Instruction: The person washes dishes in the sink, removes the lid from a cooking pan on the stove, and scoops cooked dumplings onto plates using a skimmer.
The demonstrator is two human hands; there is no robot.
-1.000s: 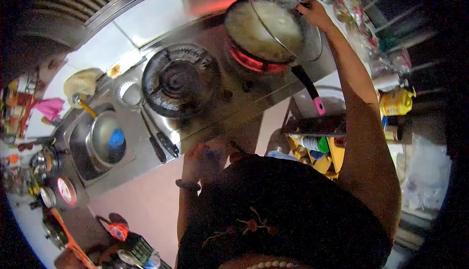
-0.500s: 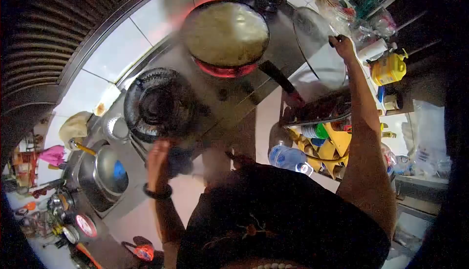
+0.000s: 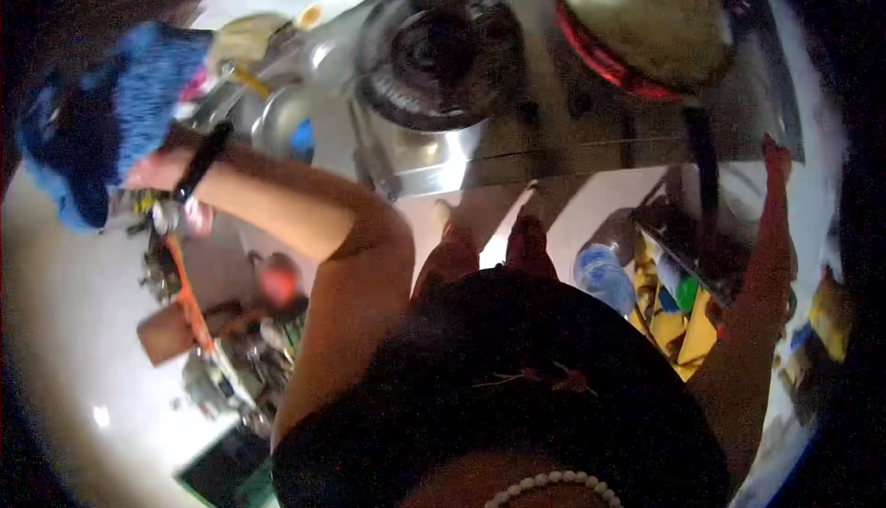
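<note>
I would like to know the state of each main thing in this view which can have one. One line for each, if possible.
Pan: uncovered, pale contents inside
Left burner: uncovered, no flame visible
Blue cloth: bunched, raised off the counter
Left hand: closed on the cloth, partly hidden by it
Right hand: blurred, grip cannot be told
Plastic bottle: capped or open, cannot tell

Held aloft in the left hand: a blue cloth, loosely bunched, pale and fuzzy-textured on one side, much darker in the folds, covering most of the fingers.
</note>
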